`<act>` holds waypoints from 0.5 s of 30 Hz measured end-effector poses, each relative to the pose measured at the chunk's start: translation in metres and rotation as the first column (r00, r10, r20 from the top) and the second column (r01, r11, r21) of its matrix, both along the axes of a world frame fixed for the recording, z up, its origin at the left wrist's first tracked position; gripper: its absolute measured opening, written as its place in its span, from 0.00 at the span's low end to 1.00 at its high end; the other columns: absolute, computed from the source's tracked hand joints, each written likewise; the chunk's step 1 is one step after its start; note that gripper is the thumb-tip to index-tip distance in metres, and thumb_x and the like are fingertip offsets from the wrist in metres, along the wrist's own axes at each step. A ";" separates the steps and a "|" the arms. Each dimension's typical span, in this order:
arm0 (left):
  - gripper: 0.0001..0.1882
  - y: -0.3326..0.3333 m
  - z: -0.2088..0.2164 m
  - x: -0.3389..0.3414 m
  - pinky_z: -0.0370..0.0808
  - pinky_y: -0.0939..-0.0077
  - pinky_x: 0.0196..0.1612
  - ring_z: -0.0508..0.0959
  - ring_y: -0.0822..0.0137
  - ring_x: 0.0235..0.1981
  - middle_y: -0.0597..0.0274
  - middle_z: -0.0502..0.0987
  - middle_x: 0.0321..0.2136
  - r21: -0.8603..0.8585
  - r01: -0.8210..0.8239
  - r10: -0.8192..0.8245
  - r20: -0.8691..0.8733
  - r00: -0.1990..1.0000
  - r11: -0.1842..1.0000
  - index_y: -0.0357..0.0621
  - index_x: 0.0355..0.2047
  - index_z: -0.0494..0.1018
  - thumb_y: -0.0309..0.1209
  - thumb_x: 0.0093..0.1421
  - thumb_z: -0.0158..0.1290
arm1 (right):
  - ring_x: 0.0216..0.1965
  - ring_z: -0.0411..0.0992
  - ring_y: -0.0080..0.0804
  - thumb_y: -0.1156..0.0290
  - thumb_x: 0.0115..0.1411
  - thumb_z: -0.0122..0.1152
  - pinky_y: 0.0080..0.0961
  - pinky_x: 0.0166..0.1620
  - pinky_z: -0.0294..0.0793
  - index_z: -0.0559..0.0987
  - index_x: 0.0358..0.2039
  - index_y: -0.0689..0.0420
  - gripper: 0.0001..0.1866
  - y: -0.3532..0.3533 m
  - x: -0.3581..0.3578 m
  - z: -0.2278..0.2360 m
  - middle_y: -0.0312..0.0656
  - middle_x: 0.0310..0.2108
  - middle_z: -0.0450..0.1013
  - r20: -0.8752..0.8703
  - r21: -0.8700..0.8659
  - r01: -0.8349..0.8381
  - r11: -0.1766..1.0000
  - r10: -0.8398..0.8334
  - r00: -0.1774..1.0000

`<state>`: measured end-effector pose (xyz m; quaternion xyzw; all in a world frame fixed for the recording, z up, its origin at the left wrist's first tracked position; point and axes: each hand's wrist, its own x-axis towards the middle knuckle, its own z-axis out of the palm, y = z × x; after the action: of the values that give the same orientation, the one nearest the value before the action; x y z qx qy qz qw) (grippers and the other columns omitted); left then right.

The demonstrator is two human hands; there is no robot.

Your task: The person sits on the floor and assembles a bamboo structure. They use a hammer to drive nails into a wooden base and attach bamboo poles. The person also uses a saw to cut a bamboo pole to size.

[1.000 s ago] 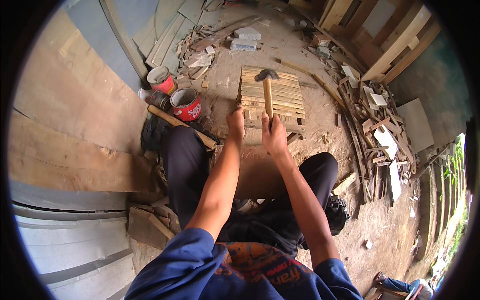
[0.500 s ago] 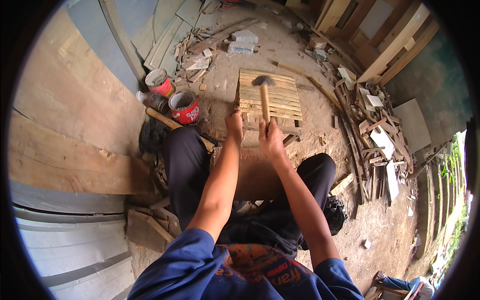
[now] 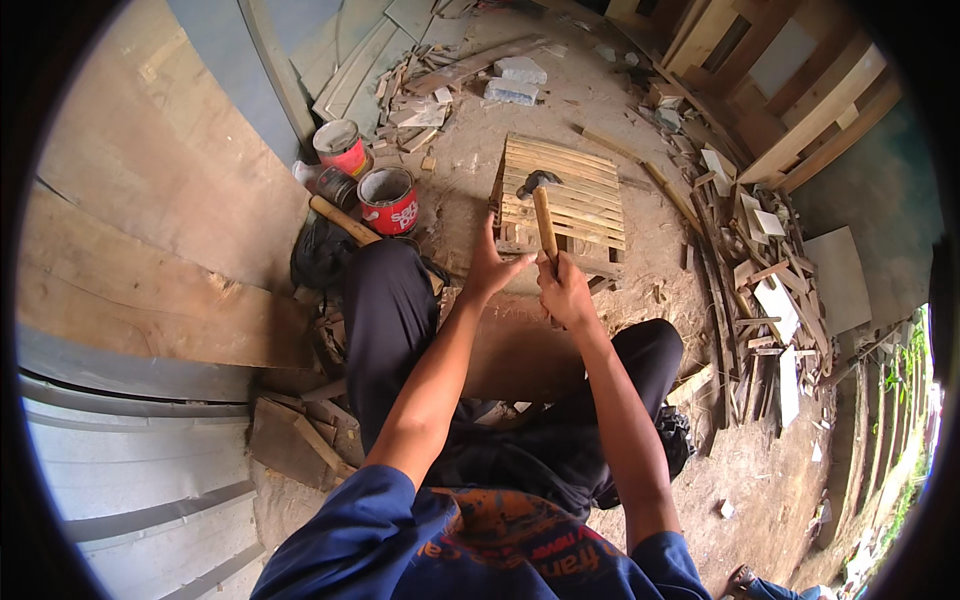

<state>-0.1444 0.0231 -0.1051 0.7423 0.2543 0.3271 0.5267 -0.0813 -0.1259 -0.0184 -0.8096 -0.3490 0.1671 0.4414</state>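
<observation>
My right hand (image 3: 567,292) is wrapped round the wooden handle of a claw hammer (image 3: 546,222). Its dark head is over a small slatted wooden stand (image 3: 585,195), which is on the ground in front of my knees; whether the head touches the slats I cannot tell. At the stand's near left corner, my left hand (image 3: 488,268) has its thumb stretched toward the right hand and its fingers pointing up along the edge. Nothing shows in the left hand. The stand's near legs are partly hidden behind my hands.
Paint cans (image 3: 388,203) and a pale wooden pole (image 3: 343,220) are by my left knee. Scrap wood (image 3: 770,285) lies heaped on the right, with pale blocks (image 3: 512,91) farther off. Another person's blue-clad leg (image 3: 768,588) shows at the lower right.
My left hand has opened from a closed grip at the stand's near edge, its thumb now out to the right. The hammer's head, blurred before, is sharp now. The whole view has shifted slightly.
</observation>
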 end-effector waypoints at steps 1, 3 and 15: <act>0.57 0.007 -0.006 -0.006 0.56 0.57 0.67 0.57 0.44 0.66 0.34 0.56 0.64 0.026 0.039 -0.036 -0.104 0.994 0.999 0.29 0.66 0.48 0.42 0.46 0.70 | 0.16 0.70 0.26 0.59 0.70 0.49 0.27 0.19 0.70 0.70 0.35 0.63 0.17 0.007 -0.012 0.014 0.38 0.17 0.66 -0.079 -0.011 -0.010 1.000 0.009 0.997; 0.56 0.013 -0.014 -0.008 0.57 0.57 0.66 0.59 0.44 0.65 0.33 0.58 0.62 0.107 0.014 -0.009 -0.047 0.999 0.994 0.29 0.66 0.48 0.42 0.46 0.70 | 0.16 0.71 0.27 0.58 0.69 0.50 0.28 0.18 0.69 0.71 0.35 0.62 0.18 0.007 -0.029 0.041 0.39 0.16 0.66 -0.226 -0.045 -0.014 0.999 0.004 0.974; 0.58 0.008 -0.023 -0.006 0.68 0.59 0.59 0.68 0.45 0.60 0.38 0.67 0.58 0.116 -0.012 0.011 0.010 1.000 0.993 0.35 0.66 0.53 0.46 0.42 0.72 | 0.14 0.60 0.27 0.55 0.72 0.44 0.31 0.18 0.62 0.69 0.34 0.61 0.19 0.026 -0.022 0.066 0.38 0.17 0.64 0.051 0.335 0.073 0.939 -0.096 0.994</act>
<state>-0.1501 0.0313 -0.1279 0.7686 0.2366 0.3478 0.4820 -0.1029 -0.1003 0.0475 -0.7427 -0.3518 0.0596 0.5666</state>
